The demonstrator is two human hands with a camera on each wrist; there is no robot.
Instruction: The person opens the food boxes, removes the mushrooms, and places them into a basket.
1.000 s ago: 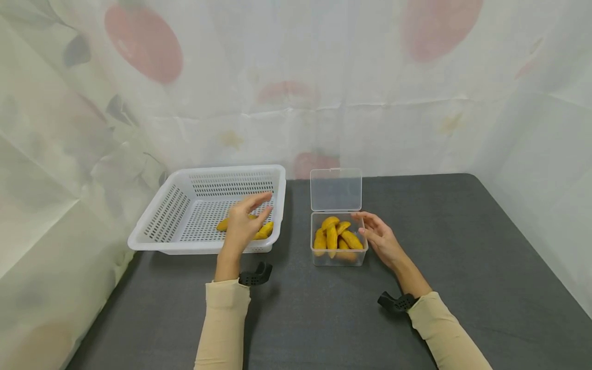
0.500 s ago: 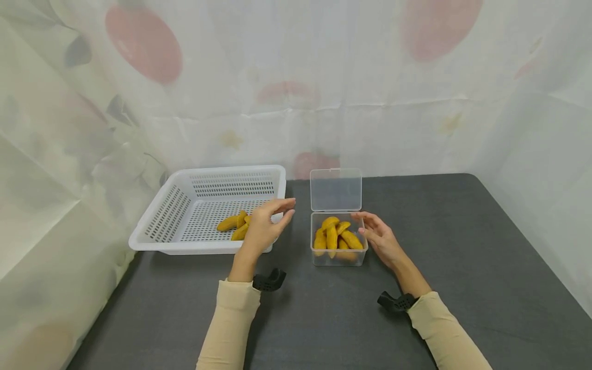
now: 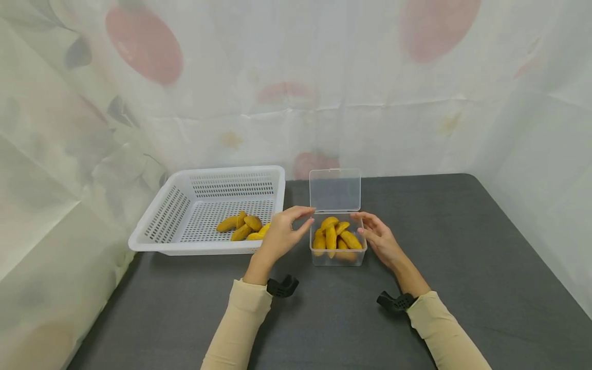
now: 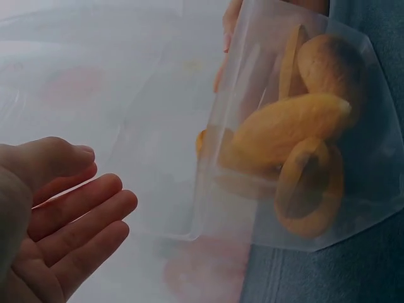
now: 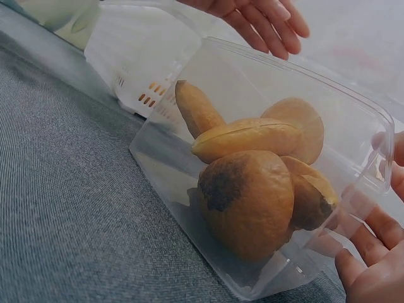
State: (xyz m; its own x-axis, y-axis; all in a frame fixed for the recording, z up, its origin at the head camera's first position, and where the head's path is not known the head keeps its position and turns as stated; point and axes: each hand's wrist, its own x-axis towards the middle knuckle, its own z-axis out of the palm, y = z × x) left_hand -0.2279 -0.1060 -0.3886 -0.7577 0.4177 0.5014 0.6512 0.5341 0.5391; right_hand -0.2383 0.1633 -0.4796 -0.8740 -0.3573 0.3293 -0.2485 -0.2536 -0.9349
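A clear plastic box (image 3: pixel 339 257) stands on the table with its hinged lid (image 3: pixel 335 190) raised at the back. Inside lie several yellow fruit-like pieces (image 5: pixel 246 202), some long like small bananas, others rounder with dark patches. My left hand (image 3: pixel 282 234) hovers just left of the box, fingers loosely bent, nothing between them; the left wrist view shows this hand (image 4: pixel 69 208) apart from the box wall. At the box's right side, my right hand (image 3: pixel 381 239) touches the rim and wall with relaxed fingers (image 5: pixel 372 233).
To the left is a white slotted basket (image 3: pixel 157 241) holding several more yellow pieces (image 3: pixel 240 226) near its front right corner. Both stand on a dark grey table (image 3: pixel 439 246). A patterned pale curtain (image 3: pixel 259 77) hangs behind and along the sides.
My left hand has moved right, from over the basket to beside the clear box, uncovering the yellow pieces there. My right hand has stayed at the box.
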